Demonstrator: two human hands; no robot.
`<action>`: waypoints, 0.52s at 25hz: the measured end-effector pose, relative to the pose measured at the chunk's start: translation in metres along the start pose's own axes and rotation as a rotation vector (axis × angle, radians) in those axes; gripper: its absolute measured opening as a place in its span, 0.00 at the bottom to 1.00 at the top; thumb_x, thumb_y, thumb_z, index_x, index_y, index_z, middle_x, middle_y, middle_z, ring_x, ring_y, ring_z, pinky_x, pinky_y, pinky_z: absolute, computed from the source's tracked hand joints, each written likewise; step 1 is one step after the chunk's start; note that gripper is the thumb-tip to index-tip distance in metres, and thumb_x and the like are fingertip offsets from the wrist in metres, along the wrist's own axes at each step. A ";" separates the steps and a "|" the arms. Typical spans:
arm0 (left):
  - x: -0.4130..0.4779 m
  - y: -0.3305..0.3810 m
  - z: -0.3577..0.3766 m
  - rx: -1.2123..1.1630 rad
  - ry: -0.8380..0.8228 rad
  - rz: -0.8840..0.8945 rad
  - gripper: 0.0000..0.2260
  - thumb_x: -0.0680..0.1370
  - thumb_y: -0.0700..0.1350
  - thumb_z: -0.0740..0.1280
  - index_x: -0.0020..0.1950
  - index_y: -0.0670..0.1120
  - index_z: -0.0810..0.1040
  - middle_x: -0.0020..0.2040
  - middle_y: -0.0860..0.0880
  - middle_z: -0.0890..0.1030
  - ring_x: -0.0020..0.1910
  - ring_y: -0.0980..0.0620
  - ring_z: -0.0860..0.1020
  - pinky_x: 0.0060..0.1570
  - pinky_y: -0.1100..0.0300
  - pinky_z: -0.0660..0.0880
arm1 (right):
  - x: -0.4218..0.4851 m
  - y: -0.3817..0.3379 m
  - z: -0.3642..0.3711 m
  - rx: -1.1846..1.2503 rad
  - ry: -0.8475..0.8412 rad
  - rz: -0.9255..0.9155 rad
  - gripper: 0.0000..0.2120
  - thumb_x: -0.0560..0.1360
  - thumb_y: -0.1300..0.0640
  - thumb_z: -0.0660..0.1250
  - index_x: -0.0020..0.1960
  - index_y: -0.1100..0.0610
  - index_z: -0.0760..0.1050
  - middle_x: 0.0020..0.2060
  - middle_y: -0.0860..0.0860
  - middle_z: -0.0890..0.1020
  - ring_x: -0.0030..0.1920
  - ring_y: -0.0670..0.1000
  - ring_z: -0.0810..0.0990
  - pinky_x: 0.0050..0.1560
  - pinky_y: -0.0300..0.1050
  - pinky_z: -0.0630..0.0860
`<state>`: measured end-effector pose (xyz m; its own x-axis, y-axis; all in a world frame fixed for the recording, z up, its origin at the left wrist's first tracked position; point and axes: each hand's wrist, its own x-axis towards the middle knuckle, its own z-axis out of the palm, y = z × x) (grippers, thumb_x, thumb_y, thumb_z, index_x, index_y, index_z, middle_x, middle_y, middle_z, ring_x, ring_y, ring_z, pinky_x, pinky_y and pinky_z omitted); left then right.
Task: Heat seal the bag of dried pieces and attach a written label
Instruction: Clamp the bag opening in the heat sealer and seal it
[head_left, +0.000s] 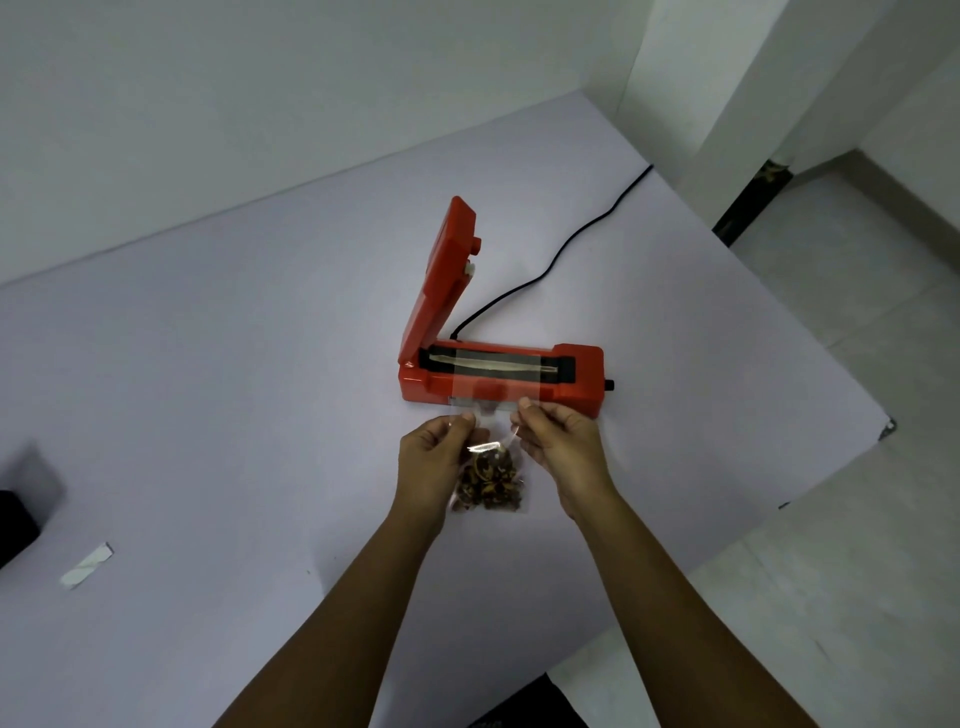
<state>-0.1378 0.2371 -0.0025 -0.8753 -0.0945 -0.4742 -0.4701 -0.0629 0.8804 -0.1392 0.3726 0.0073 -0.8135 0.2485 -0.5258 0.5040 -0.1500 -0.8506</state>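
You are in a bare indoor room, more home than shop: plain white walls (260, 78), pale floor tiles (857, 322), one table (208, 364) bearing a small heat sealer (576, 374).

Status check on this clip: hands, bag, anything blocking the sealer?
Pinching bag near its top: left hand, right hand. Bag mouth over sealer, lid raised, not yet sealed. Nothing blocking; paper strip far left.

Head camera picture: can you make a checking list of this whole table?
Surface: pale table.
Job's things: red sealer, lid raised; clear bag of dried pieces, top over the sealing strip.
Clutter: white paper strip; dark object at left edge, unclear.
Hands: left hand and right hand each pinch the bag.
Cables: black cable from sealer to the far edge.
Surroundings: white walls, tiled floor on the right.
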 end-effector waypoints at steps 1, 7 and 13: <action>0.000 0.001 0.000 0.005 0.007 -0.004 0.10 0.78 0.44 0.64 0.41 0.45 0.82 0.39 0.45 0.84 0.38 0.53 0.82 0.44 0.59 0.78 | -0.002 0.000 -0.001 -0.152 0.047 -0.061 0.09 0.73 0.50 0.68 0.45 0.56 0.80 0.41 0.51 0.84 0.43 0.49 0.82 0.46 0.38 0.78; 0.001 0.003 0.002 -0.022 0.017 -0.060 0.10 0.77 0.45 0.65 0.41 0.43 0.82 0.41 0.44 0.84 0.39 0.53 0.82 0.40 0.62 0.76 | -0.012 -0.048 -0.017 -0.449 0.389 -0.770 0.09 0.77 0.55 0.64 0.46 0.59 0.78 0.38 0.49 0.81 0.38 0.47 0.81 0.40 0.29 0.76; 0.006 0.004 0.002 -0.003 0.045 -0.067 0.09 0.77 0.45 0.66 0.43 0.42 0.83 0.40 0.44 0.85 0.36 0.55 0.82 0.40 0.61 0.77 | -0.006 -0.153 0.009 -0.435 0.013 -1.166 0.15 0.78 0.57 0.61 0.62 0.62 0.73 0.58 0.49 0.77 0.61 0.45 0.75 0.62 0.39 0.72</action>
<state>-0.1448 0.2384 -0.0016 -0.8357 -0.1344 -0.5325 -0.5274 -0.0740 0.8464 -0.2139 0.3859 0.1409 -0.8388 0.0300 0.5436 -0.4600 0.4951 -0.7371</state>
